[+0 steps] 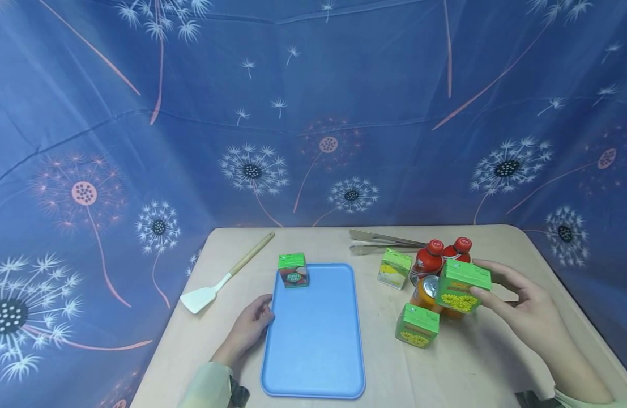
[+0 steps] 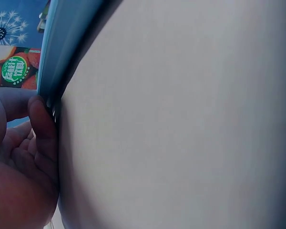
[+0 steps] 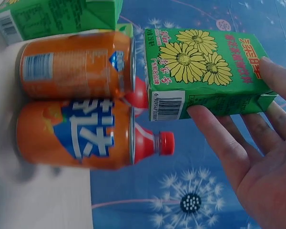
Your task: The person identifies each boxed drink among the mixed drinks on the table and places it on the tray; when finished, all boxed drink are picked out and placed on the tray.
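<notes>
The clock is read as the head camera sees the worktop (image 1: 461, 371), with 12 o'clock far away from the person. The two hands are well apart, and each one is holding something. The right hand (image 1: 527, 309) grips a green drink box (image 1: 464, 286) with yellow flowers, the thumb on one side and the fingers on the other. This box is between 9 and 10 o'clock from the middle of the right hand, and about 3 o'clock from the left hand, well apart from it. It is off the worktop; in the right wrist view it hangs higher than the tops of two orange cans (image 3: 76, 133), which stand upright side by side.

The left hand (image 1: 249, 322) pinches the rim of the blue tray (image 1: 313, 340), which lies at its 3 o'clock. On the tray's 11 o'clock corner stands a box with red fruit (image 1: 293, 271).

A second green box (image 1: 417, 326) is near the held one, between 7 and 8 o'clock from it. Two red-capped bottles (image 1: 427, 263) appear at its 10 and 12 o'clock, and a yellow-green box (image 1: 394, 268) between 9 and 10. Metal tongs (image 1: 379, 237) lie behind these, and a spatula (image 1: 237, 268) lies at 11 o'clock from the left hand.
</notes>
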A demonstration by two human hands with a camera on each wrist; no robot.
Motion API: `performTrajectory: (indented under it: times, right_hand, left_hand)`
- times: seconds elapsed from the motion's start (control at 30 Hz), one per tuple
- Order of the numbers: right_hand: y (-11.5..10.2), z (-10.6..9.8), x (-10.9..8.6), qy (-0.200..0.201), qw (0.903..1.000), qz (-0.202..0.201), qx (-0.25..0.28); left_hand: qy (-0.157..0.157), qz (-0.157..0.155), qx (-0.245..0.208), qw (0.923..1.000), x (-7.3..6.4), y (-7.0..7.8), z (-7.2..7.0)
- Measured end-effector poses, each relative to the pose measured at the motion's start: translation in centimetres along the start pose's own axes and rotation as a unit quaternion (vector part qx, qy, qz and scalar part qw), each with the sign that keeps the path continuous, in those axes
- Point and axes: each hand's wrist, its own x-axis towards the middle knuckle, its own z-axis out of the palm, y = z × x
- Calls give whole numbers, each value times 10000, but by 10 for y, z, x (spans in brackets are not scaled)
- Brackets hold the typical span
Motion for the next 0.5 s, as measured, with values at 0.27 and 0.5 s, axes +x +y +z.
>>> performTrajectory:
  times: [0.27, 0.5]
  right_hand:
    - [-7, 18, 9, -124, 9994, -276, 144]
    - [-14, 34, 15, -86, 9987, -454, 224]
  left_hand:
    - [-5, -75, 2, 10000, 0, -1, 0]
    - [9, -85, 45, 10000, -1, -1, 0]
